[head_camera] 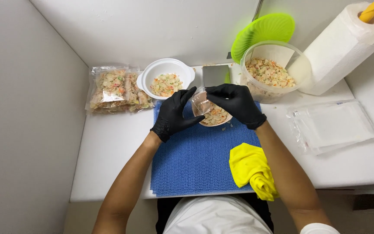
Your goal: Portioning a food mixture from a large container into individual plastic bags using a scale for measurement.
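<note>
Both hands (208, 108) prob. on pasta bag (201, 103)

White table (109, 151) bears blue mat (195, 160), yellow cloth (249, 167), filled bags (115, 90).

I log the mat (195, 160) at table (109, 147) centre, nearest the person. The small bowl (215, 117) sits on its far edge, between the left hand (174, 115) and right hand (236, 104). Behind-left: handled bowl (165, 76); further left, filled bags (115, 89). Behind-right: tub (273, 71), lid (262, 30) behind it. Paper roll (343, 47) far right, empty bags (334, 125) before it. Cloth (252, 169) on mat's near-right corner.
</note>
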